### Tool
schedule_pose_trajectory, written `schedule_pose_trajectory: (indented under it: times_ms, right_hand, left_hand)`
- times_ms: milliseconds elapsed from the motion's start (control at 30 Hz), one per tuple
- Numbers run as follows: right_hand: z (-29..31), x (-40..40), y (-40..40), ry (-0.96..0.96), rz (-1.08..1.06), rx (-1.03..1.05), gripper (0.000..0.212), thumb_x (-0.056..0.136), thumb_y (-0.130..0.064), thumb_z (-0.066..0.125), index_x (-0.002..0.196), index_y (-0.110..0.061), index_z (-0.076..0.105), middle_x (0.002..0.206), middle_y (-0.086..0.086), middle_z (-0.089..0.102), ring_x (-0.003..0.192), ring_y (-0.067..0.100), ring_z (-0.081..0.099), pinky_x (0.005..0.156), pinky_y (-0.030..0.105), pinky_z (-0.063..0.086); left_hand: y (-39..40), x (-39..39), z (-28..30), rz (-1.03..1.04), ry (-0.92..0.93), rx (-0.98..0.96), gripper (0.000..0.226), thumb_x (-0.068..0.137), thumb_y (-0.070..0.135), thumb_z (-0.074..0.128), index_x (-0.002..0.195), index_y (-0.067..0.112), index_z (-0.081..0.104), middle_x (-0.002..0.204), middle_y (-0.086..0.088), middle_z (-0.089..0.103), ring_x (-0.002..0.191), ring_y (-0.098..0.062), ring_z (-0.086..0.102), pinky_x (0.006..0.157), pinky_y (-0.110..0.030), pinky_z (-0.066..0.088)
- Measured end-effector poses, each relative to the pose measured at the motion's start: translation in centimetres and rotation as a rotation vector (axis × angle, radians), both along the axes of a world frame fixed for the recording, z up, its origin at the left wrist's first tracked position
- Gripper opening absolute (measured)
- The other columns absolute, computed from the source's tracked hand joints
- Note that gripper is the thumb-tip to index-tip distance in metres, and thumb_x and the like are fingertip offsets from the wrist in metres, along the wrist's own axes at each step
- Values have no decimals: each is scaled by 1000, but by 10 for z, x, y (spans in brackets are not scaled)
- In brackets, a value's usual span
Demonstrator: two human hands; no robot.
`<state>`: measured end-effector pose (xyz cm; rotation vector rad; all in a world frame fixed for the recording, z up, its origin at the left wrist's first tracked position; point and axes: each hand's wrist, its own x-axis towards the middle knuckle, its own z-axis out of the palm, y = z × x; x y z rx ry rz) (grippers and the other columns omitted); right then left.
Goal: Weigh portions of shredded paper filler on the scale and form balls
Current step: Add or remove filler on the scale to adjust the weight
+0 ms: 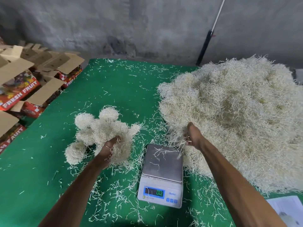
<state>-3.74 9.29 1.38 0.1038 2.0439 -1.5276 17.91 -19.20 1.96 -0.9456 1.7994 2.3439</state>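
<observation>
We take the small grey digital scale (161, 176) with its steel platform as our landmark; it sits on the green felt-covered table (49, 169), and only a few stray paper strands lie on its platform. Its blue display is lit, but we cannot read the digits.

Just left of the scale, our left hand (109, 149) curls its fingers around a loose clump of cream shredded paper filler (122, 145), held above the table. Beyond that clump, farther left of the scale, a cluster of rounded paper balls (91, 128) rests on the felt, the balls touching one another.

Just past the scale's far right corner, our right hand (193, 136) is closed on a thin tuft of strands at the edge of the large heap of shredded paper (237, 115), which fills the table to the right of the scale and beyond it.

Loose strands are scattered on the felt all around the scale. Well to its left, off the table edge, stand open cardboard fruit boxes (21, 89) printed "FRESH FRUIT". Near the scale's right, at the lower corner, lies a white sheet of paper (287, 208).
</observation>
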Motion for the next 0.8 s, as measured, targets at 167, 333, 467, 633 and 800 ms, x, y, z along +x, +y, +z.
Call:
schedule_pose_trajectory:
  times_ms: [167,333,467,633,800]
  right_hand:
    - [31,-45,27,-8,-350,-533,43,105,-41,54,136,-11,53,121,14,60,109,29,65,98,43,57]
    - [-3,-31,28,65,-253,103,86,101,-48,61,158,4,24,126,20,58,97,30,62,83,41,60]
    - [-26,0,14,392,-121,455,81,105,-36,60,159,5,15,79,10,66,60,17,61,53,25,54]
    - [-5,38,-19,-10,470,-108,56,92,-75,55,123,-28,59,95,15,75,64,17,67,60,29,59]
    - [1,37,-27,71,494,-145,46,96,-46,72,68,-9,67,53,0,61,43,11,51,55,18,49]
  left_hand:
    - [11,-5,-8,-97,-22,-108,44,97,42,49,117,6,66,113,-19,72,104,-33,69,109,-56,41]
    - [23,-12,-18,-160,-53,-62,56,96,48,51,134,8,56,137,-20,59,128,-36,56,114,-55,35]
    - [40,-19,-13,-230,-61,-84,35,89,50,52,111,25,62,127,-1,57,105,-11,64,87,-28,47]
    - [51,-31,-19,-291,-60,-42,27,91,44,56,109,25,64,148,-5,43,128,-23,48,114,-39,25]
    - [59,-32,-16,-369,-36,-176,57,78,56,54,120,18,62,144,-1,44,129,-10,37,106,-31,23]
